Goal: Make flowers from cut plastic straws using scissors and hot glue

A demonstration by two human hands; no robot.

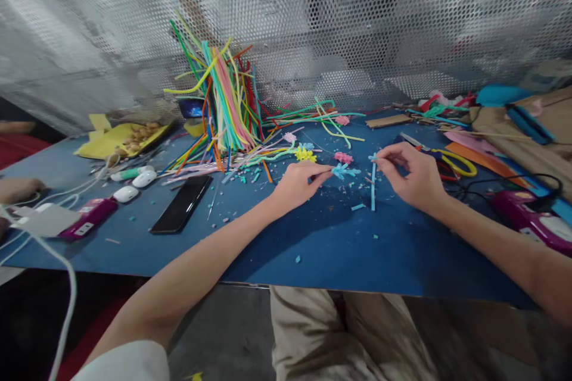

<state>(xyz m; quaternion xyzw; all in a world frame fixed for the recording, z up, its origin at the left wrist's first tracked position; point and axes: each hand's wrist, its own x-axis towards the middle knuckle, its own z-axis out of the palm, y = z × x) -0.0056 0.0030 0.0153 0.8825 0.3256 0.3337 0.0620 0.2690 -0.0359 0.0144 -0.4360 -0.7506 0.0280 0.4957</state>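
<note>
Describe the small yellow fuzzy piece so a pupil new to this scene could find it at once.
On the blue table, find the tall bundle of coloured pipe cleaners. The yellow piece lies to its right, just beyond the left hand. Bushy and bright yellow, it stands apart from the similar pink pieces and blue pieces nearby.

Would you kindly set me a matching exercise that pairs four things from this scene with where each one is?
Things:
1. Phone
2. Yellow-handled scissors
3. Branched light-blue piece
4. Tall bundle of coloured stems

Places:
A. At the fingertips of the left hand
B. Standing in front of the metal mesh
C. Beside the right hand, on its right
D. Flat on the blue table, left of the left hand

Pairs: 1-D, 2-C, 3-A, 4-B
</note>
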